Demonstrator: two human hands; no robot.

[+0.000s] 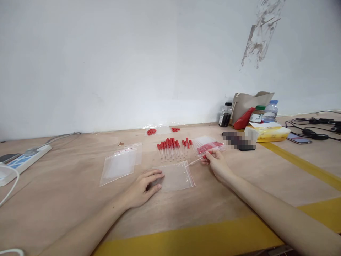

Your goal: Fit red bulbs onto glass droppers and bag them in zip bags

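Note:
A clear zip bag (173, 177) lies flat in front of me, its red-striped opening to the right. My left hand (145, 186) rests on the bag's left edge, thumb and fingers apart. Between the fingertips of my right hand (215, 163) is a dropper (195, 162) with a red rubber bulb and a slim clear tube. Its tip points left, at the bag's opening. Beyond the bag, several red-bulbed droppers (170, 147) lie side by side, with a smaller group (187, 143) to their right. A filled zip bag of droppers (209, 145) lies just behind my right hand.
Flat zip bags (119, 165) lie at left. Small red pieces (151, 132) sit near the wall. A power strip (26, 163) is far left. At right are a dark bottle (225, 115), a beige bag (243, 103), a yellow tissue pack (274, 132), a phone (299, 138) and black cables (311, 133).

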